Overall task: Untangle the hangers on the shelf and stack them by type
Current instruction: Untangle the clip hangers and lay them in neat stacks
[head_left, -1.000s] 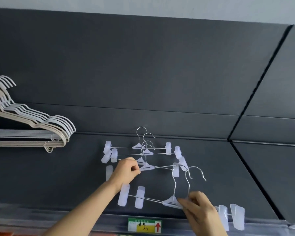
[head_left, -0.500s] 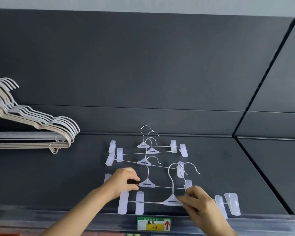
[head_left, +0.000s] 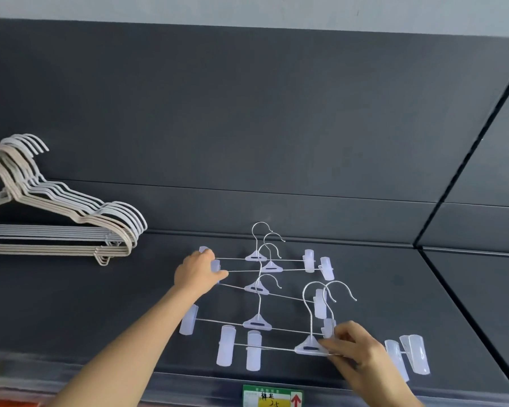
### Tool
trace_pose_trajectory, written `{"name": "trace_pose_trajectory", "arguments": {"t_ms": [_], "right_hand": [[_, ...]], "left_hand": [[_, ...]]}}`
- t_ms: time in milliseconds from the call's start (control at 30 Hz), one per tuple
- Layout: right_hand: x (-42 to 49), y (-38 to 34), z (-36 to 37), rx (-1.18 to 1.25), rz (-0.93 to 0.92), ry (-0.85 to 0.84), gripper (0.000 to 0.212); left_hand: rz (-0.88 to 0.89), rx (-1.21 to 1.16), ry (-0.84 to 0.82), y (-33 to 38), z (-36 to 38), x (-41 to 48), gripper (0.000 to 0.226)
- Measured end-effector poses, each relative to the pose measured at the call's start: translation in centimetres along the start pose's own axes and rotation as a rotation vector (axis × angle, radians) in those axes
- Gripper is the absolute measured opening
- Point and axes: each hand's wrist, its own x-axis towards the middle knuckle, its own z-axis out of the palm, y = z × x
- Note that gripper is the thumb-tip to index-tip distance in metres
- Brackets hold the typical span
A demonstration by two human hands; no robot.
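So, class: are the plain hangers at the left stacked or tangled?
Stacked: the plain hangers lie nested, hooks and shoulders lined up, apart from the clip hangers.

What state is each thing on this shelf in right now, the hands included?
plain hangers: nested in one neat stack, far left.
rear clip hangers: overlapping, hooks crossing, not yet stacked.
front clip hangers: two lying together at the shelf edge.
left hand: holds the left-end clips of the rear clip hangers.
right hand: pinches the front clip hangers by their middle piece.
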Motion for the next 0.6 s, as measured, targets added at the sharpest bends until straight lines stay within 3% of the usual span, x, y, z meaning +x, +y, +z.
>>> {"name": "trace_pose_trajectory", "arguments": {"t_ms": [133,300,600], "right_hand": [[0.1,0.2,-0.1,-0.016,0.003,-0.008,0.041],[-0.1,0.2,0.6,-0.023,0.017,-0.019,0.047],[0.4,0.1,1.1,-0.044,0.024,-0.002,0.033]], "left_hand": [[-0.051,-0.027,-0.014,-0.2,0.6,0.5,0.025],[-0.045,-0.083,0.044,-1.7,-0.1,0.8,0.037],[-0.013,-0.078,0.068,-2.3,0.6,0.4,0.035]]}}
